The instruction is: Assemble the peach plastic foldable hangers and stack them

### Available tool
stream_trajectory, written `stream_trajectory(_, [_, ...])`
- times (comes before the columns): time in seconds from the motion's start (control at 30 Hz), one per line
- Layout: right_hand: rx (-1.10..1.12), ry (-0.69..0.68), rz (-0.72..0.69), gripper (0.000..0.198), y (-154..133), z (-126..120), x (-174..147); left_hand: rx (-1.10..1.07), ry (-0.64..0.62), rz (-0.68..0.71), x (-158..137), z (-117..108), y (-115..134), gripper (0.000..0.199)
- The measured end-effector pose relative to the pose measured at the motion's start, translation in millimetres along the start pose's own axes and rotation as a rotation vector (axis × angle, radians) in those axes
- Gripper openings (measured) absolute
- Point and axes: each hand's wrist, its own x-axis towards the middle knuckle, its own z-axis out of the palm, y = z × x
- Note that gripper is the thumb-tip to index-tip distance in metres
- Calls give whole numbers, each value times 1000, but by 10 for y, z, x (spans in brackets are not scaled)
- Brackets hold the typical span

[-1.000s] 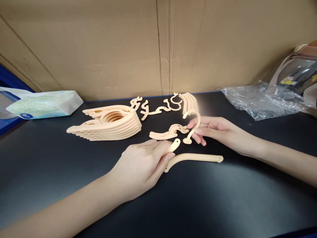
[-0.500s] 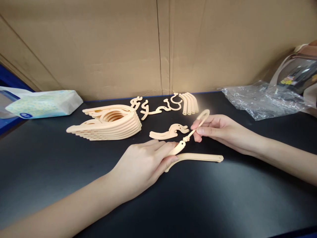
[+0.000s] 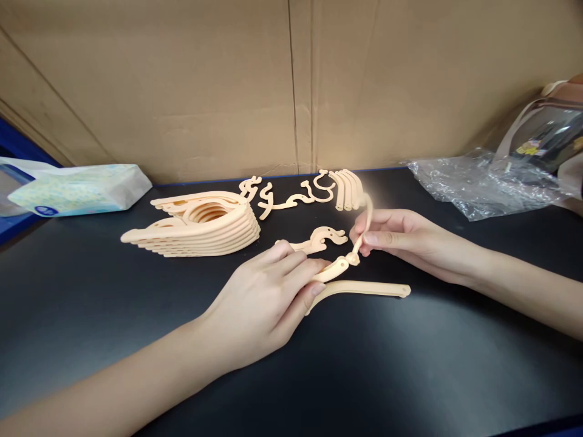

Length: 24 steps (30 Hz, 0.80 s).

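My left hand (image 3: 268, 297) is closed on a cream plastic hanger arm (image 3: 334, 271), whose rounded end sticks out past the fingers. Between the thumb and fingers of my right hand (image 3: 401, 240) is a cream hanger hook (image 3: 368, 218), its knobbed base (image 3: 352, 259) against the end of that arm; whether the two are joined I cannot tell. A second hanger arm (image 3: 364, 287) lies on the table just below, partly behind my left thumb. Beyond my left hand rests a wavy cream piece (image 3: 321, 238) with small holes, partly covered by the fingers.
A stack of cream hangers (image 3: 200, 233) stands at the left. Loose hooks (image 3: 266, 200) and several straight arms (image 3: 348, 191) lie at the back. There is a tissue pack (image 3: 86, 188) at the far left, with clear plastic wrapping (image 3: 478, 182) and a transparent bag (image 3: 546, 139) at the right.
The hook in my right hand has turned more upright, and its base has shifted slightly right and shows more of its round knob. My left hand has moved a little.
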Motion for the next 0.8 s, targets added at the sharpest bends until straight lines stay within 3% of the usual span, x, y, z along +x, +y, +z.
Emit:
stream_trajectory(0.2, [-7,-39,8,27,-2,29,1,85,16,58,9,43,-32,26])
stream_trajectory(0.4, [-48,44,25,38,-1,26,11,107,9,63,7,57,-39,27])
stream_trajectory(0.8, [-34,82,8,34,6,75,3,128,19,104,33,42,-32,26])
